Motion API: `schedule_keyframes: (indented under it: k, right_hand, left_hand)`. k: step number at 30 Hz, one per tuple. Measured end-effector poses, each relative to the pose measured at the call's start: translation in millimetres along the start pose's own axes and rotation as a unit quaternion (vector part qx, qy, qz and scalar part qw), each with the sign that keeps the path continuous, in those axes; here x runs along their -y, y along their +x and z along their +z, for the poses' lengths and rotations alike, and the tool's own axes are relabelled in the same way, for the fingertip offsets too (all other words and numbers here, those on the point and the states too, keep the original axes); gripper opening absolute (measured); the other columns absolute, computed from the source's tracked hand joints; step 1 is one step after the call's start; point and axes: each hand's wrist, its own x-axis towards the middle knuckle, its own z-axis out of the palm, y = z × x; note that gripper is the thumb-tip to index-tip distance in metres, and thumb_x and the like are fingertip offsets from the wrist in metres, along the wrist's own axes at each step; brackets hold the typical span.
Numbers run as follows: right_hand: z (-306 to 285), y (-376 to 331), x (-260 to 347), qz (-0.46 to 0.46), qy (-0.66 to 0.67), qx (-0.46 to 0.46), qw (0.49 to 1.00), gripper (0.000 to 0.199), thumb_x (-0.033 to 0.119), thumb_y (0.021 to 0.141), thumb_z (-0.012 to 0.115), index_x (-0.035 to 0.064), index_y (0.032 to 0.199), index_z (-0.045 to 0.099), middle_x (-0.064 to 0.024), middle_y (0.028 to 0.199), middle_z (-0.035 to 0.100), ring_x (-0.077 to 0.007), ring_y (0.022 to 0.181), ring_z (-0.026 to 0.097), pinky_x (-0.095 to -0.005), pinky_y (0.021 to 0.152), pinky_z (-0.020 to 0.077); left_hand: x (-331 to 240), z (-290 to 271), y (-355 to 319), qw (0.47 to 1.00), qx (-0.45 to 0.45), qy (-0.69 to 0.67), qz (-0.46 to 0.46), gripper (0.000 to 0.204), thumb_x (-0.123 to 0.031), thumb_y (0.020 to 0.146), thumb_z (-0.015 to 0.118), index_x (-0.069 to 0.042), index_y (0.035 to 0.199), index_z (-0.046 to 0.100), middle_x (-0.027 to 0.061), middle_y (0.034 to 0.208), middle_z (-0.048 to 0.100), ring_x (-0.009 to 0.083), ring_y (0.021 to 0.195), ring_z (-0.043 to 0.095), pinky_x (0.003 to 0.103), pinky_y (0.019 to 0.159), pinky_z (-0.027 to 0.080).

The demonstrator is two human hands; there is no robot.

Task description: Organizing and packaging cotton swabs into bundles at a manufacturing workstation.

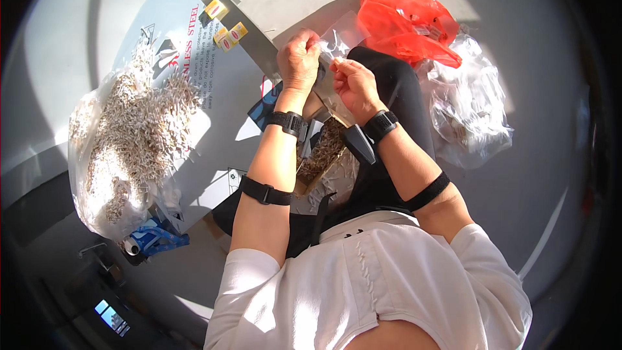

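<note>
In front of my lap, my left hand (299, 59) and my right hand (355, 85) are close together, fingers pinched. Between them is a small clear plastic bag (335, 44), gripped at its edge by both. Glare hides its finer outline and whether anything is inside. Below my wrists, partly covered by my forearms and wrist straps, a cardboard box (303, 186) holds many small pale, slim pieces (327, 152). Their exact kind is too small to make out.
A large heap of similar pale pieces (139, 123) spills from a clear bag on the printed table surface (220, 123) at left. Several small yellow boxes (227, 37) lie near its edge. A red plastic bag (405, 19) and a bulging clear bag (470, 104) are at right.
</note>
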Motion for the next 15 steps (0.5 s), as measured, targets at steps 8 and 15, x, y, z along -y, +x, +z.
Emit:
schedule_keyframes:
  k: [8,15]
  right_hand:
    - [-1.7,24.1,-21.1,-0.045,-0.03,-0.095,0.994,0.007,0.003,0.088,0.068,0.002,0.082,0.065,-0.0043,0.073,0.063,-0.0065,0.054,0.046,-0.02,0.047,0.0366]
    - [-2.3,10.1,-28.9,-0.06,-0.06,-0.084,0.993,0.008,0.005,0.086,0.071,0.0009,0.08,0.067,-0.0018,0.069,0.062,-0.0056,0.052,0.044,-0.0209,0.046,0.0338]
  left_hand:
    - [37.2,2.0,12.7,0.985,0.08,0.12,0.098,0.015,-0.011,0.073,0.076,-0.008,0.084,0.067,0.0047,0.079,0.066,0.0242,0.078,0.061,0.036,0.072,0.05]
    - [39.0,-16.5,5.6,0.977,0.108,0.128,0.13,0.015,-0.01,0.073,0.075,-0.007,0.087,0.069,0.0049,0.082,0.068,0.0253,0.084,0.061,0.036,0.077,0.05]
